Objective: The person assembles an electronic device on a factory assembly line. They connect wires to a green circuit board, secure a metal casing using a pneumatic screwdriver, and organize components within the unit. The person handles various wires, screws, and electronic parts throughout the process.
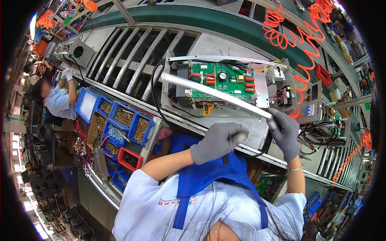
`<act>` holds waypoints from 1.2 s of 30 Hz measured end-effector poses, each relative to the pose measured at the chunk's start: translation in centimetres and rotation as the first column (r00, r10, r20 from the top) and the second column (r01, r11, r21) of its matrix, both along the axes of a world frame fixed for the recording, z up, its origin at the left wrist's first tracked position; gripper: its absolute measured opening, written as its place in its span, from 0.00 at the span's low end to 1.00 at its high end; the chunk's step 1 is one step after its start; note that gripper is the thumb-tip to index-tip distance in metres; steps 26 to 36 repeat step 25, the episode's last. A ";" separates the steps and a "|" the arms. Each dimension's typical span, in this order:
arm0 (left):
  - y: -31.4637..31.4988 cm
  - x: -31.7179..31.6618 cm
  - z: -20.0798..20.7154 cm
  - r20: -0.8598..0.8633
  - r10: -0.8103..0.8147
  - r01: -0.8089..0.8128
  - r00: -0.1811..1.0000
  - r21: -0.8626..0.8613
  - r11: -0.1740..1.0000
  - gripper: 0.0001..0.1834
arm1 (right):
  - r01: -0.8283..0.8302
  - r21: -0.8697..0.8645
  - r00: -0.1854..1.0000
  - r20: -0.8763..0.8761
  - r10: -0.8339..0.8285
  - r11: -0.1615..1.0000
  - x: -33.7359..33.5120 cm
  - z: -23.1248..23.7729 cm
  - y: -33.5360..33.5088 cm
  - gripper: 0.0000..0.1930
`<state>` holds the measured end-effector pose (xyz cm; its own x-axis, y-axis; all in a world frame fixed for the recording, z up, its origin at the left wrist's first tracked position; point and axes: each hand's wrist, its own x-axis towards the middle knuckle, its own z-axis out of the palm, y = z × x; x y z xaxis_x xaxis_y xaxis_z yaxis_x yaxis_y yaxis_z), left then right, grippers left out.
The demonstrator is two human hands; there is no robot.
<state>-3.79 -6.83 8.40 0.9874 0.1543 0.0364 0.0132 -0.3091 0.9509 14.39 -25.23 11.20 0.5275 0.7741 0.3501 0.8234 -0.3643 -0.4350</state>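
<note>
My gloved right hand (284,132) grips the right end of a long pale metal strip (217,94), thumb and fingers closed on it. The strip slants up and left across the near side of an open electrical unit (263,86). Inside that unit lies a green circuit board (223,80) with red and white parts, and a black fan housing (177,80) stands at its left end. A second strip (225,58) runs along the unit's far side. My gloved left hand (221,141) hovers near the bench edge, fingers curled together and slightly blurred; what they hold, if anything, is hidden.
Blue bins (141,129) of screws and small hardware stand at my left, beside a red tray (130,159). Metal rollers (132,60) extend left. Orange coiled hoses (309,48) hang at right, near another unit (311,104). A co-worker (60,98) works at far left.
</note>
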 end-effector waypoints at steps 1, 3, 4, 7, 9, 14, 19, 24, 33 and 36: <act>0.3 0.0 0.3 0.213 0.047 -0.100 0.976 0.248 0.963 0.17 | -0.038 -0.067 0.995 0.093 0.044 0.997 0.6 0.5 0.1 0.14; 1.5 0.8 1.6 0.601 -0.036 -0.410 0.798 0.587 0.698 0.18 | -0.072 -0.100 0.989 0.118 0.084 0.992 1.2 0.8 0.6 0.14; 2.2 1.5 1.8 0.590 -0.017 -0.442 0.808 0.625 0.644 0.19 | -0.089 -0.115 0.985 0.138 0.105 0.989 1.6 1.0 0.8 0.14; 4.8 3.5 1.8 0.529 0.029 -0.453 0.848 0.696 0.558 0.21 | -0.101 -0.154 0.976 0.179 0.128 0.983 2.3 1.6 1.6 0.13; 6.2 4.6 -0.7 0.454 0.016 -0.361 0.891 0.686 0.632 0.22 | -0.100 -0.142 0.976 0.181 0.125 0.985 2.8 1.5 2.0 0.12; 6.9 6.3 -1.9 0.392 0.024 -0.332 0.920 0.744 0.580 0.22 | -0.158 -0.065 0.945 0.280 0.170 0.985 6.0 0.9 2.6 0.17; 7.5 7.2 -2.8 0.369 0.054 -0.327 0.928 0.733 0.596 0.19 | 0.231 0.445 0.963 0.024 -0.270 0.865 8.9 1.8 -0.6 0.21; 7.1 7.7 -2.5 0.310 0.064 -0.289 0.949 0.764 0.577 0.18 | 0.411 0.431 0.912 -0.185 -0.367 0.803 8.8 -2.4 -4.2 0.21; 7.1 7.7 -2.5 0.327 0.065 -0.303 0.943 0.760 0.575 0.18 | 0.422 0.431 0.906 -0.206 -0.369 0.798 8.6 -3.4 -4.5 0.21; 7.1 7.7 -2.5 0.327 0.065 -0.303 0.943 0.760 0.575 0.18 | 0.422 0.431 0.906 -0.206 -0.369 0.798 8.6 -3.4 -4.5 0.21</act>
